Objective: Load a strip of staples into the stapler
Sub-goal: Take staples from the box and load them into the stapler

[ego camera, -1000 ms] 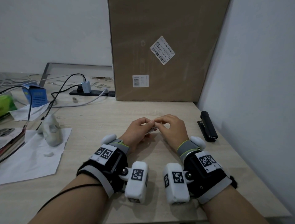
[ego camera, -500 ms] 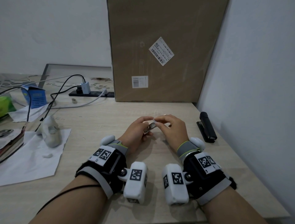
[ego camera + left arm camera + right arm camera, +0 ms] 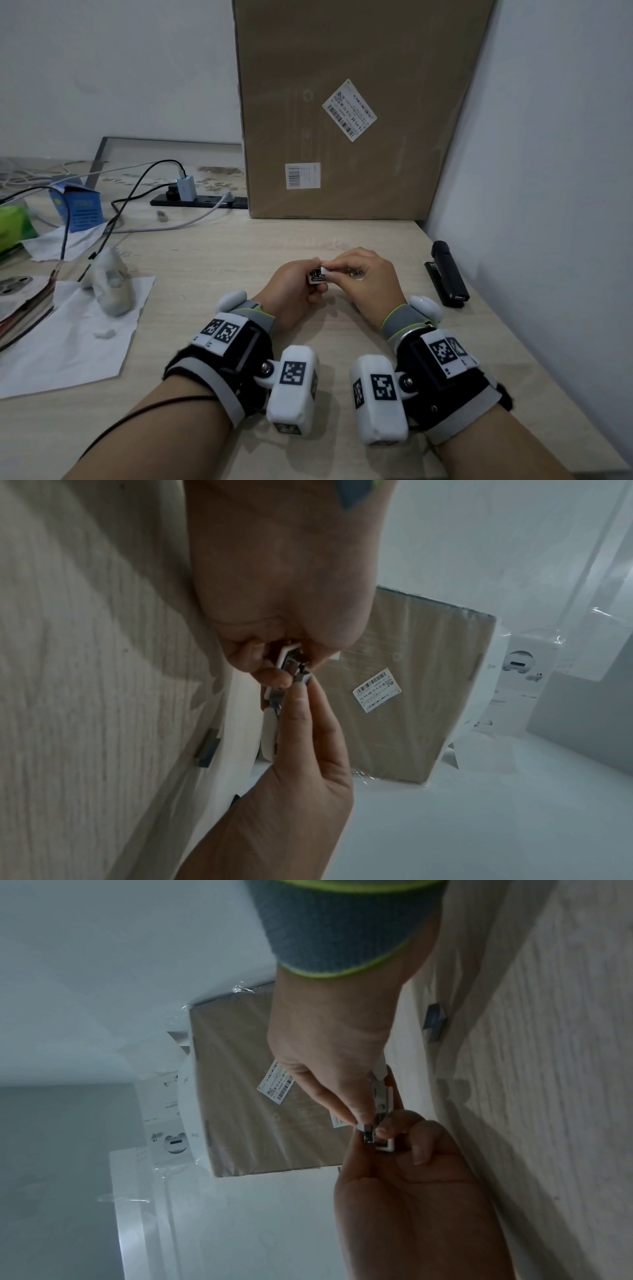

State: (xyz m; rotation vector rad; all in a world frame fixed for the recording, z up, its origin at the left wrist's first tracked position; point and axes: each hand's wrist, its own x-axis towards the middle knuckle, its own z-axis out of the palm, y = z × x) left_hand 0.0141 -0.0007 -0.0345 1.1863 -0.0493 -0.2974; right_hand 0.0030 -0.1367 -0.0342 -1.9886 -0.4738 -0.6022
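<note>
A small white staple box [image 3: 317, 277] is held just above the desk in front of me. My left hand [image 3: 310, 279] grips it from the left, fingers curled under it. Its open end shows metal staples [image 3: 368, 1133]. My right hand [image 3: 334, 272] pinches that metal end between thumb and forefinger; the pinch also shows in the left wrist view, on the box [image 3: 289, 658]. The black stapler [image 3: 447, 274] lies closed on the desk to the right of my right hand, close to the wall, and nothing touches it.
A large cardboard box [image 3: 352, 109] stands at the back of the wooden desk [image 3: 212, 274]. A wall [image 3: 548, 205] borders the right side. Left of my hands are white paper [image 3: 72, 342], a white lump [image 3: 111, 284], cables, a power strip [image 3: 198, 202] and a blue carton [image 3: 80, 209].
My left hand has turned the white box so its open end faces up toward me. My right fingertips have closed in on the metal at that end. The black stapler has stayed put.
</note>
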